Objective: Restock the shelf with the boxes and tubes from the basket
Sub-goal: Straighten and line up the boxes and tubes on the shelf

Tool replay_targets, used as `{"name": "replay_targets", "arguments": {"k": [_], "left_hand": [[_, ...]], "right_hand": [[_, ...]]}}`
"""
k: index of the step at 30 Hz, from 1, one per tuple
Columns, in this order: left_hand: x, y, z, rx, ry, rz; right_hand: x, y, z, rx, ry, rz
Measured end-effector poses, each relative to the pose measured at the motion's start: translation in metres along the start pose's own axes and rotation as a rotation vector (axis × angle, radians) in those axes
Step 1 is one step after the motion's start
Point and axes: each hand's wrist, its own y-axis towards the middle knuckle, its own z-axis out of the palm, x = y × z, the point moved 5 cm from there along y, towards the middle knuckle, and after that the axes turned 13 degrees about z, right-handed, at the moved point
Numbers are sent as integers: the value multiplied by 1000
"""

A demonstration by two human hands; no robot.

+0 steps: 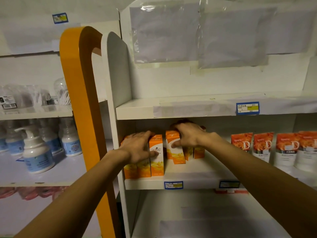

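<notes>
Head view: at centre frame we note the left hand (139, 146) laid over the tops of a row of upright orange-and-white boxes (156, 155) at the left end of the middle shelf (188, 183), fingers draped, thumb pressing the front box. Just right of it, the right hand (187, 134) grips a tilted orange box (173, 148) from above, beside more boxes behind. Orange-topped tubes (260, 146) stand at right; pump bottles (36, 152) at left.

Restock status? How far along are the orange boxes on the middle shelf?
Done: orange boxes stand at the middle shelf left end. In hand: left hand steadies the front box; right hand grips a tilted box. Left: straightening it. Basket not visible.
</notes>
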Motion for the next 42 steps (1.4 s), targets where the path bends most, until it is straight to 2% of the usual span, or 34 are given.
{"name": "replay_targets", "arguments": {"k": [9, 17, 23, 32, 38, 42], "left_hand": [[2, 2, 1, -1, -5, -2], [1, 3, -4, 26, -122, -38], [2, 9, -11, 51, -92, -49], [6, 5, -13, -77, -106, 7], [8, 7, -13, -134, -103, 25], [9, 6, -11, -114, -101, 21]], "right_hand": [[-24, -13, -7, -45, 122, 42], [-27, -9, -10, 39, 176, 39], [-35, 3, -5, 54, 474, 121], [-17, 29, 17, 95, 606, 197], [-11, 35, 21, 166, 448, 169], [-14, 37, 14, 168, 337, 171]]}}
